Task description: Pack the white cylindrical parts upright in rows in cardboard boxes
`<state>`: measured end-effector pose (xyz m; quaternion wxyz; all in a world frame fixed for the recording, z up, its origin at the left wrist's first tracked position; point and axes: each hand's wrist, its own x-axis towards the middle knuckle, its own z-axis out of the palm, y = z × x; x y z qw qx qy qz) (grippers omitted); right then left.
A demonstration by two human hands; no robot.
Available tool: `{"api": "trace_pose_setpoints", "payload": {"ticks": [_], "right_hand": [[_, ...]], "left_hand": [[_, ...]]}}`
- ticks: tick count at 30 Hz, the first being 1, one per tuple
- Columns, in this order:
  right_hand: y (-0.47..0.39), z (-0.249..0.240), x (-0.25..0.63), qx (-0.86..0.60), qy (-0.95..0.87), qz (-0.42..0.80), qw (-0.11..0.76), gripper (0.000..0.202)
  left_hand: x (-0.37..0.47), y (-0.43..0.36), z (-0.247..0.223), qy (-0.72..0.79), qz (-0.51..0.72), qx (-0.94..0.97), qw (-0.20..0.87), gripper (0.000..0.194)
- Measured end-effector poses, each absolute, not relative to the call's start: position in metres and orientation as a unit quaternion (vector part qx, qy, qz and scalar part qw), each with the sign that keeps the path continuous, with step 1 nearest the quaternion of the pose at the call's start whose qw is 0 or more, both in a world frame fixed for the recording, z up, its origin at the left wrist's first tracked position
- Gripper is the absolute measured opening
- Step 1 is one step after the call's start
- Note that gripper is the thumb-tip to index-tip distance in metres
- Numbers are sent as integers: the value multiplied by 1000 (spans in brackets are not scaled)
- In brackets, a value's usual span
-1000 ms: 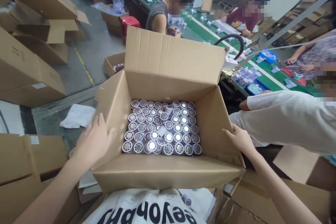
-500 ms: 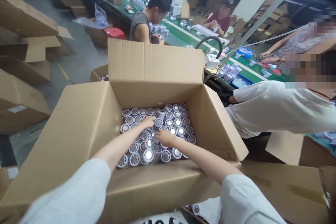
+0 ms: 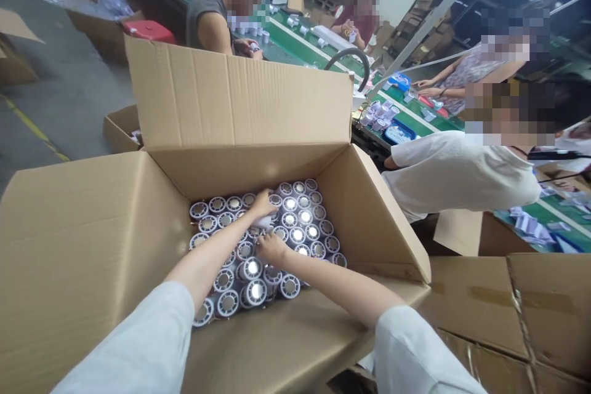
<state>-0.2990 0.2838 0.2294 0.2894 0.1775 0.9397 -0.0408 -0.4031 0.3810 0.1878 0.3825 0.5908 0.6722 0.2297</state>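
A large open cardboard box (image 3: 240, 108) stands in front of me. Rows of white cylindrical parts (image 3: 228, 303) with round silvery centres in their ends fill its floor. Both my hands reach down inside, near the middle of the rows. My left hand (image 3: 263, 204) is closed at a white cylindrical part (image 3: 263, 221) that lies on its side under the fingers. Just nearer to me, my right hand (image 3: 273, 249) has its fingers curled down among the parts; whatever is between its fingertips is hidden.
Box flaps stand out on the left (image 3: 69, 246) and right (image 3: 392, 215). Beyond is a green conveyor line (image 3: 295, 43) with several people seated along it. A person in a white shirt (image 3: 443, 178) sits close on the right. Closed cartons (image 3: 480, 308) lie at the lower right.
My view has shifted and moved nearer the box. Inside it, both hands have moved a little; a white cylindrical part now shows tilted under my left hand.
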Motion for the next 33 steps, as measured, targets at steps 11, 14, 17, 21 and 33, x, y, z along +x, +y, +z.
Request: {"api": "trace_pose_setpoints", "payload": {"ticks": [11, 14, 17, 21, 33], "right_hand": [[272, 232, -272, 250, 920, -163, 256, 58], [273, 235, -248, 235, 929, -192, 210, 61], [275, 235, -227, 193, 937, -195, 214, 68], [280, 240, -218, 171, 931, -207, 246, 73], [291, 263, -181, 124, 920, -265, 261, 47]], "left_hand": [[-410, 368, 186, 530, 285, 570, 559, 55], [-411, 359, 190, 635, 263, 556, 468, 62], [-416, 347, 194, 750, 164, 511, 387, 74], [-429, 333, 199, 744, 73, 522, 410, 83], [-415, 307, 199, 674, 135, 587, 427, 44]]}}
